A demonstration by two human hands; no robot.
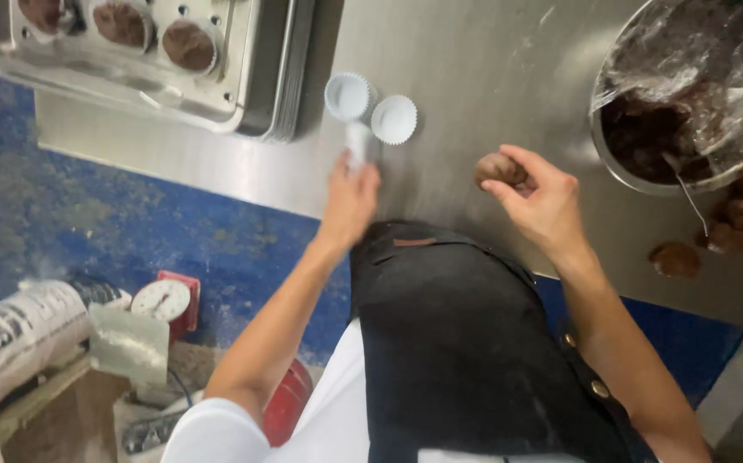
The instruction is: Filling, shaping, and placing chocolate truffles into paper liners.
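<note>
Dough ball (498, 168) is pinched in the right hand (543, 204); a stack of paper cups (357, 146) is gripped by the left hand (350, 201). Two cups (394, 118) sit empty on the desk (474, 69); the tray (243, 94) is partly filled.

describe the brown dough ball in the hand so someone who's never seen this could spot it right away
Start at the big steel mixing bowl covered with clear plastic film at the upper right of the stainless steel table. Just left of it, the right hand pinches a small round brown dough ball in its fingertips. Unlike the brown dough lumps lying loose below the bowl, it is the only one held.
</note>
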